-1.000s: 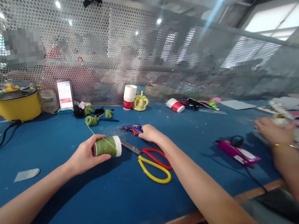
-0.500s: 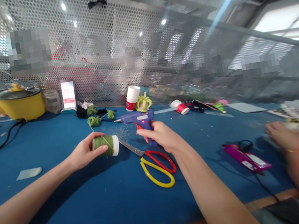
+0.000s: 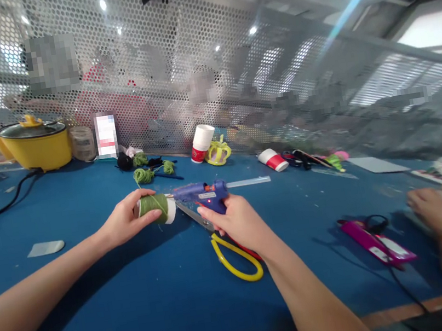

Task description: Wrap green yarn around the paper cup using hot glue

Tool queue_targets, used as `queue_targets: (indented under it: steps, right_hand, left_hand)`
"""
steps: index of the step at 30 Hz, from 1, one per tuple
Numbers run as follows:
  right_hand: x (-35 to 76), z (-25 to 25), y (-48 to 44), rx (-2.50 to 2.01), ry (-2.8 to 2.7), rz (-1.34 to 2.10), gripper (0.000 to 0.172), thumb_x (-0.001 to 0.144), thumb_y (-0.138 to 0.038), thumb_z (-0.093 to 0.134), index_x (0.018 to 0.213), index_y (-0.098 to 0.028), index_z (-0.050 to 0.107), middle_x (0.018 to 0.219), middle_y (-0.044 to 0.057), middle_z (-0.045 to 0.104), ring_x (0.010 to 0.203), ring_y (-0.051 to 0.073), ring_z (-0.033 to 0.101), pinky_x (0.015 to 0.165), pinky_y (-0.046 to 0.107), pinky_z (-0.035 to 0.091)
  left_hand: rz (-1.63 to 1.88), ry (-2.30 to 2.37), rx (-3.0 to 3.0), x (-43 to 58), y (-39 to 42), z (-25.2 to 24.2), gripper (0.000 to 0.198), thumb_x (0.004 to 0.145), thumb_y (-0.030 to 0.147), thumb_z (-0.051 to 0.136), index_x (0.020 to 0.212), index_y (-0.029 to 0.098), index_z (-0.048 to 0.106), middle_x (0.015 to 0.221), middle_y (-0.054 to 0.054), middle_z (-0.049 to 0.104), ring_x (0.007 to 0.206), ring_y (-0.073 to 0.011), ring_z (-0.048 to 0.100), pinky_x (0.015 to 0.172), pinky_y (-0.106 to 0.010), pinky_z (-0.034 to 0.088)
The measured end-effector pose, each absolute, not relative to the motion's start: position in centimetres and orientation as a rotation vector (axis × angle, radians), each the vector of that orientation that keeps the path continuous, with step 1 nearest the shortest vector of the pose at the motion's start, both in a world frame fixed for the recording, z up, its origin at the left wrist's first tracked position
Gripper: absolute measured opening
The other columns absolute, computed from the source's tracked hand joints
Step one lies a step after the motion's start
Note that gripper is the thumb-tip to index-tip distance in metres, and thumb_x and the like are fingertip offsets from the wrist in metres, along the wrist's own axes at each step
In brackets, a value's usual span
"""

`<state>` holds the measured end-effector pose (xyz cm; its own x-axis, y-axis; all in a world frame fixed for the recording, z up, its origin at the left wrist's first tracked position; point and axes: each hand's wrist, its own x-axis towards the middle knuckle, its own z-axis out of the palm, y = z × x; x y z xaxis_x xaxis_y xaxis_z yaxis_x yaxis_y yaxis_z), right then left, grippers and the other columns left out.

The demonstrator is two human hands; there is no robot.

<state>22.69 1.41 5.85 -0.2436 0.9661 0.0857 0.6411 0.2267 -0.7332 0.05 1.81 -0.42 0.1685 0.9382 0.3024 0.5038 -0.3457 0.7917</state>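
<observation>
My left hand [image 3: 131, 217] is wrapped round a small paper cup [image 3: 153, 209] lying on its side, with green yarn wound about it and a white rim showing. A strand runs from it up to a loose green yarn ball [image 3: 143, 175]. My right hand [image 3: 237, 221] grips a blue hot glue gun [image 3: 204, 193]; a clear glue stick [image 3: 248, 182] sticks out of its back. The gun's nozzle is at the cup's white end; whether they touch I cannot tell. Below lie scissors [image 3: 237, 260] with yellow and red handles, partly hidden by my right hand.
Along the back stand a yellow electric pot [image 3: 40, 151], a phone [image 3: 106, 135], stacked paper cups [image 3: 202, 143] and a yellow crown-like piece [image 3: 218, 152]. Another cup [image 3: 273, 160] lies tipped. At right are a purple power strip [image 3: 376, 242] and another person's hand [image 3: 430, 206].
My right hand has turned and lowered the glue gun, bringing its nozzle to the cup's white end. My left hand keeps the cup. The view has shifted slightly.
</observation>
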Motion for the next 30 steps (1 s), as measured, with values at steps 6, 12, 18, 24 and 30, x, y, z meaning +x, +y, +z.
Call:
queue_targets:
  steps: [6, 12, 18, 24, 30]
  right_hand:
    - [22.75, 5.61, 1.43, -1.456, -2.028, 0.705, 0.021, 0.074, -0.036, 0.054, 0.080, -0.016, 0.056, 0.046, -0.003, 0.052, 0.043, 0.014, 0.052, 0.048, 0.026, 0.042]
    - [22.98, 5.65, 1.40, -1.422, -2.109, 0.609, 0.021, 0.075, -0.038, 0.052, 0.074, -0.017, 0.057, 0.051, 0.000, 0.056, 0.047, 0.015, 0.054, 0.048, 0.026, 0.041]
    - [23.23, 5.56, 1.39, -1.402, -2.174, 0.533, 0.023, 0.076, -0.040, 0.052, 0.075, -0.017, 0.058, 0.054, 0.001, 0.058, 0.056, 0.019, 0.058, 0.052, 0.028, 0.042]
    - [23.30, 5.72, 1.08, -1.405, -2.217, 0.497, 0.023, 0.076, -0.039, 0.052, 0.075, -0.017, 0.059, 0.061, 0.004, 0.061, 0.062, 0.020, 0.059, 0.054, 0.028, 0.042]
    - [23.27, 5.72, 0.87, -1.413, -2.250, 0.489, 0.023, 0.077, -0.037, 0.051, 0.079, -0.016, 0.061, 0.067, 0.005, 0.064, 0.063, 0.019, 0.058, 0.056, 0.027, 0.042]
  left_hand:
    - [1.082, 1.381, 1.924, 0.15, 1.71, -0.23, 0.046, 0.074, 0.046, 0.054, 0.110, 0.017, 0.049, 0.080, -0.003, 0.059, 0.066, -0.0164, 0.056, 0.059, -0.027, 0.046]
    - [1.078, 1.394, 1.854, 0.18, 1.76, -0.27, 0.047, 0.074, 0.048, 0.053, 0.109, 0.016, 0.049, 0.075, -0.002, 0.059, 0.063, -0.0159, 0.056, 0.058, -0.028, 0.046]
    - [1.095, 1.381, 1.771, -0.10, 2.24, -1.01, 0.049, 0.073, 0.050, 0.054, 0.109, 0.017, 0.049, 0.080, -0.004, 0.063, 0.070, -0.0193, 0.060, 0.062, -0.031, 0.048]
    - [1.113, 1.411, 1.726, -0.16, 2.50, -1.13, 0.048, 0.073, 0.050, 0.054, 0.108, 0.017, 0.051, 0.085, -0.006, 0.065, 0.072, -0.0210, 0.062, 0.060, -0.032, 0.049]
    - [1.120, 1.442, 1.688, -0.23, 2.58, -1.11, 0.048, 0.073, 0.050, 0.054, 0.107, 0.016, 0.052, 0.088, -0.007, 0.065, 0.070, -0.0205, 0.063, 0.056, -0.030, 0.049]
